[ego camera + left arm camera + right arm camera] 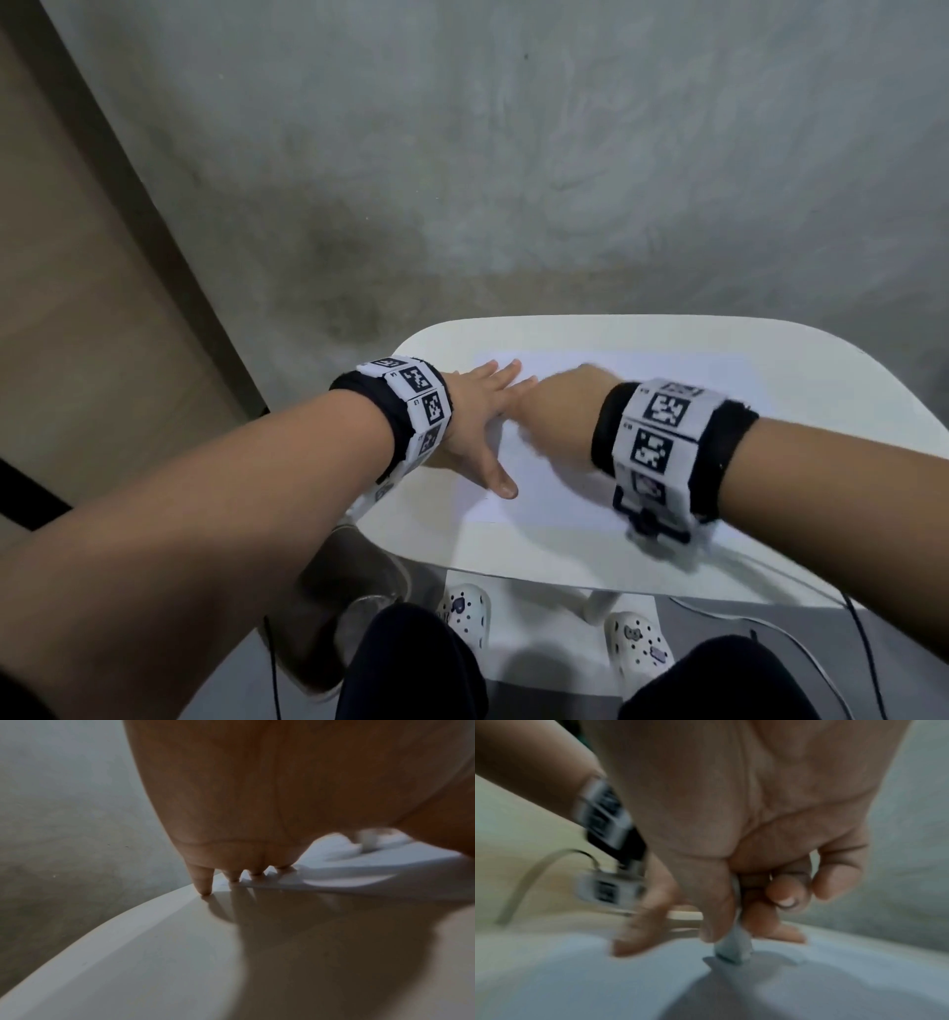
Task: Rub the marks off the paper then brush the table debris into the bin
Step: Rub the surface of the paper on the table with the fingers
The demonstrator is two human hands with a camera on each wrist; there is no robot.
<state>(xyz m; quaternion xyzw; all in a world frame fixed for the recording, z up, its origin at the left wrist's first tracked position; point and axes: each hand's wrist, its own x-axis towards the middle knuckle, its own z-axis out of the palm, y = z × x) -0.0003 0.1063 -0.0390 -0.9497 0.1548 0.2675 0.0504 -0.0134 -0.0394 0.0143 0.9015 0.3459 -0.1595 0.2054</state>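
Note:
A white sheet of paper (554, 488) lies on the small white table (801, 370). My left hand (485, 411) rests flat on the paper's left part, fingers spread and straight, thumb towards me; the fingertips (205, 890) touch down near the table's far rim. My right hand (560, 406), blurred, sits just right of the left fingers. In the right wrist view my right hand (731, 923) pinches a pale grey eraser (734, 947) between thumb and fingers, its lower end pressed on the paper (577, 983). No marks on the paper can be made out.
A dark bin (334, 611) stands on the floor below the table's left front corner. My knees and white clogs (464, 611) are under the front edge. Cables (862, 642) run along the floor at the right. Grey concrete floor lies beyond the table.

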